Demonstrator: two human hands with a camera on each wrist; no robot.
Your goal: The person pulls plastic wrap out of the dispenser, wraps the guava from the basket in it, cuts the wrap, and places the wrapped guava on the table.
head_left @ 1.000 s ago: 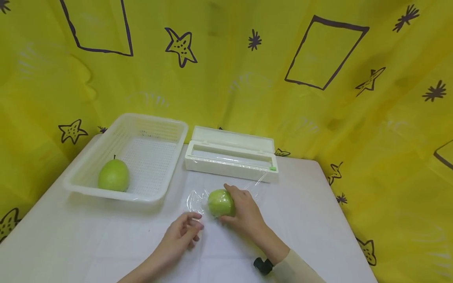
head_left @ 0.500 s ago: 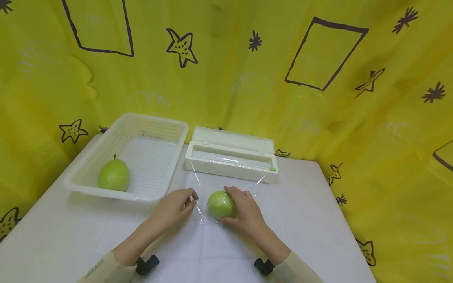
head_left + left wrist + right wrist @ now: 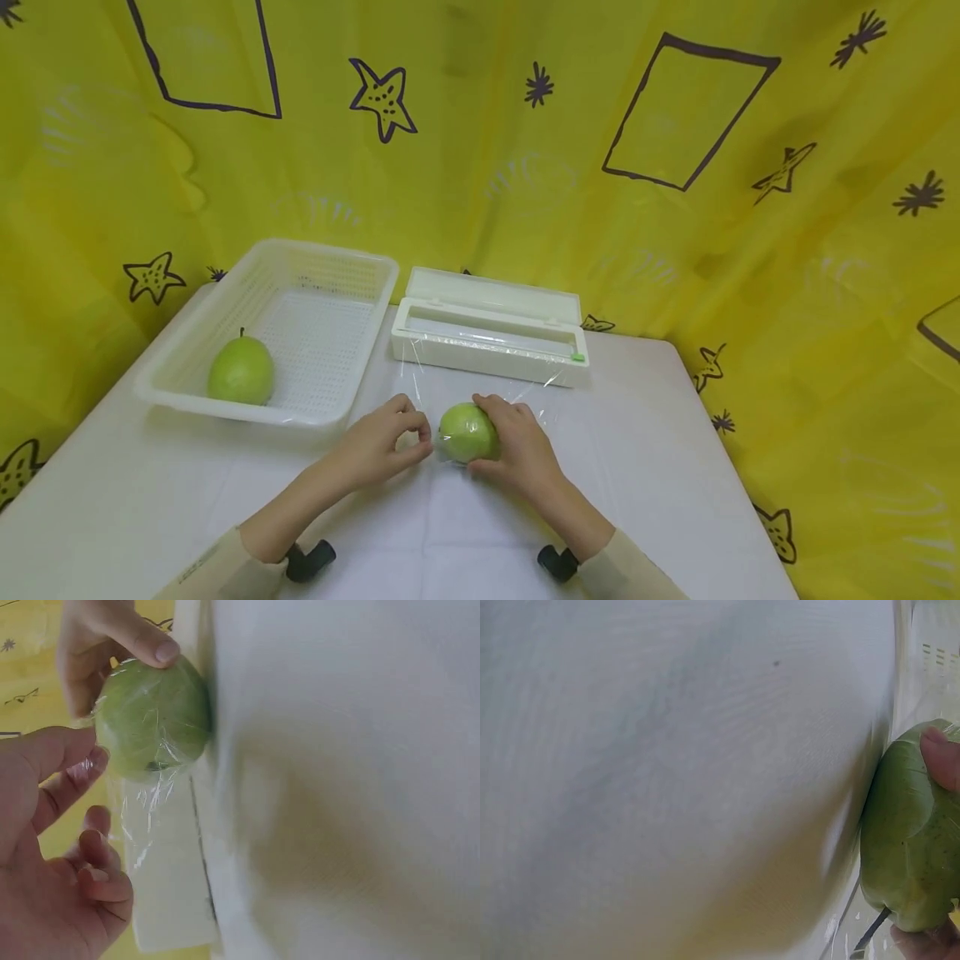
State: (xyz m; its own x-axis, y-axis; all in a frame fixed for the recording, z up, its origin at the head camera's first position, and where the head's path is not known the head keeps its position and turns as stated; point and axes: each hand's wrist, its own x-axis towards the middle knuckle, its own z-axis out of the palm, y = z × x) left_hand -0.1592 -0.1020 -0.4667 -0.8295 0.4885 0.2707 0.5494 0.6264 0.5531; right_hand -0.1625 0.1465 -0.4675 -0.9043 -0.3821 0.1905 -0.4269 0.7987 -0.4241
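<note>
A green pear (image 3: 467, 433), partly covered by clear cling film (image 3: 154, 806), lies on its side on the white cloth. My right hand (image 3: 519, 443) grips it from the right, thumb and fingers spread around it through the film. The dark stem (image 3: 871, 934) shows in the right wrist view. Just left of the pear, my left hand (image 3: 390, 442) pinches the film's edge between thumb and index finger, the other fingers curled. From an open-lidded cling film dispenser (image 3: 487, 358) behind the pear, the film stretches forward to the hands.
A white plastic basket (image 3: 258, 415) stands at the back left with a second green pear (image 3: 241, 371) in it. The dispenser has a small green slider (image 3: 577, 357) at its right end. A yellow patterned curtain (image 3: 480, 150) hangs around the table (image 3: 660, 467).
My left hand first moved up with the film's left edge, then right, bringing the film against the pear's left side. My right hand keeps its hold on the pear.
</note>
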